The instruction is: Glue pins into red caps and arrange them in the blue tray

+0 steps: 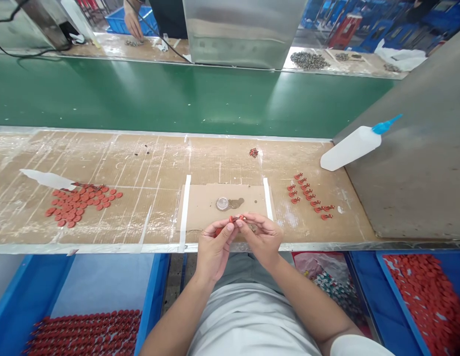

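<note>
Head view: the left hand [215, 247] and right hand [261, 240] meet at the front edge of the table [215, 158]. Each grip is closed to a fingertip pinch on the same small red part with a shiny section [237, 219]; the fingers partly hide it. The part is held above the near edge of a tan cardboard sheet [200, 202], which lies between two white strips and carries a small, round, clear-looking dish [222, 203].

Left side of table: a loose pile of flat red discs [72, 202], with a white pointed object [48, 178] at its upper edge. Right side: slanting rows of red pieces with stems [307, 192]; beyond them, a white plastic bottle with a blue nozzle [350, 149], near a grey metal panel [411, 163]. Behind the table: a green strip-shaped surface [200, 99].
</note>
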Available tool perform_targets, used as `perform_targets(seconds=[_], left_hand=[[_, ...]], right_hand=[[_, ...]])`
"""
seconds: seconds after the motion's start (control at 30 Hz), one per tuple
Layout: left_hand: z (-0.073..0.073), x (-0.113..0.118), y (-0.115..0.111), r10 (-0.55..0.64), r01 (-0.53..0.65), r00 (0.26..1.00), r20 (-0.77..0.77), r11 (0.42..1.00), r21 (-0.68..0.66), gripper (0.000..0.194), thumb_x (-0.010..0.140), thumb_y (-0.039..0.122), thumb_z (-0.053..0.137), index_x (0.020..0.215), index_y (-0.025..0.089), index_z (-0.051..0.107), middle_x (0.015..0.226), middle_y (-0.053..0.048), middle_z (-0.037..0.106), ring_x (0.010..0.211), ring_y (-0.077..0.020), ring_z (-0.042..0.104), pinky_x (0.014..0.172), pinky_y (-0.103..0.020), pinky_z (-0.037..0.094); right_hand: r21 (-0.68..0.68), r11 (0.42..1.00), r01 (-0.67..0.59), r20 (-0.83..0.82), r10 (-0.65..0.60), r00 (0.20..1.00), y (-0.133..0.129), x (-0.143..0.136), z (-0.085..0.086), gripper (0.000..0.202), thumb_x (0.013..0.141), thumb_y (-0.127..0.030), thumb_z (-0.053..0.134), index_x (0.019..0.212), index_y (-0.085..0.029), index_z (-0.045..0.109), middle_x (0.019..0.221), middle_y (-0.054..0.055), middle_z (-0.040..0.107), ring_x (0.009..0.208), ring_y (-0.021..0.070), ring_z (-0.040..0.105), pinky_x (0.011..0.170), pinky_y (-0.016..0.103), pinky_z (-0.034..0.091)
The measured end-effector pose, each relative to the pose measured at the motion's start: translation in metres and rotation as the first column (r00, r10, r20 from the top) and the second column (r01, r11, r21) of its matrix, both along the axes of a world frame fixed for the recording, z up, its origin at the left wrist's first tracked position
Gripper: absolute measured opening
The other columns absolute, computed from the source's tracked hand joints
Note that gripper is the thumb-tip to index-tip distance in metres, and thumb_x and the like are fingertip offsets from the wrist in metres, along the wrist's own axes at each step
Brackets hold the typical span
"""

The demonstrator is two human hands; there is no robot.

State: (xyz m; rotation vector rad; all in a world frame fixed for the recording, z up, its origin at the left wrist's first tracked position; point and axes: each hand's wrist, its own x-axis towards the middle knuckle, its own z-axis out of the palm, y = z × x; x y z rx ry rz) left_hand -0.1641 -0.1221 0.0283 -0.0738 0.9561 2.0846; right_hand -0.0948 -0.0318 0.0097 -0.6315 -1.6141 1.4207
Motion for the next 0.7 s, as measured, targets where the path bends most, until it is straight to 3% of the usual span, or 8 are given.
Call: perform_targets(seconds=[0.3, 0.43, 0.57, 0.63, 0.7], left_hand=[[-0.003, 0.003, 0.004, -0.046, 0.045, 0.998, 0.044, 0.999, 0.02, 0.01, 0.079, 0.019, 0.067, 0.087, 0.014, 0.072, 0.093, -0.006, 0.074, 0.088, -0.0121, 0.069, 0.083, -0.02, 0.055], [-0.005, 0.003, 0.005, -0.072, 0.074, 0.993, 0.096, 0.997, -0.008, 0.013, 0.08, 0.022, 0.067, 0.088, 0.013, 0.071, 0.096, -0.007, 0.073, 0.087, -0.0118, 0.069, 0.083, -0.021, 0.055], [-0.007, 0.002, 0.006, -0.083, 0.087, 0.986, 0.146, 0.996, -0.024, 0.014, 0.08, 0.023, 0.066, 0.089, 0.013, 0.071, 0.095, -0.007, 0.073, 0.087, -0.0121, 0.069, 0.084, -0.022, 0.055], [-0.008, 0.001, 0.007, -0.09, 0.096, 0.982, 0.166, 0.995, -0.026, 0.015, 0.082, 0.024, 0.064, 0.089, 0.013, 0.072, 0.095, -0.007, 0.073, 0.088, -0.013, 0.069, 0.085, -0.023, 0.055], [-0.008, -0.001, 0.008, -0.104, 0.111, 0.975, 0.195, 0.993, -0.027, 0.018, 0.084, 0.026, 0.061, 0.088, 0.012, 0.072, 0.095, -0.008, 0.074, 0.089, -0.0148, 0.069, 0.085, -0.024, 0.055]], right_hand=[[-0.136, 0.991, -0.011, -0.019, 0.009, 1.0, 0.003, 0.009, 0.006, 0.022, 0.071, -0.018, 0.076, 0.092, -0.023, 0.07, 0.083, 0.002, 0.074, 0.075, 0.0164, 0.071, 0.071, 0.03, 0.06], [-0.109, 0.99, 0.094, -0.004, -0.095, 0.995, 0.017, 0.027, 0.008, 0.021, 0.071, -0.02, 0.076, 0.091, -0.022, 0.07, 0.083, 0.003, 0.074, 0.074, 0.0172, 0.071, 0.072, 0.031, 0.059], [0.145, 0.948, 0.283, 0.128, -0.302, 0.945, 0.047, 0.056, 0.006, 0.021, 0.073, -0.025, 0.074, 0.093, -0.02, 0.069, 0.084, 0.004, 0.074, 0.075, 0.0187, 0.071, 0.074, 0.034, 0.058], [0.386, 0.858, 0.34, 0.224, -0.445, 0.867, 0.066, 0.072, 0.001, 0.019, 0.075, -0.028, 0.072, 0.092, -0.02, 0.07, 0.086, 0.005, 0.074, 0.077, 0.0196, 0.071, 0.076, 0.036, 0.057], [0.629, 0.713, 0.31, 0.289, -0.585, 0.758, 0.085, 0.086, -0.007, 0.015, 0.076, -0.031, 0.07, 0.087, -0.021, 0.071, 0.084, 0.005, 0.075, 0.077, 0.0194, 0.07, 0.078, 0.036, 0.055]])
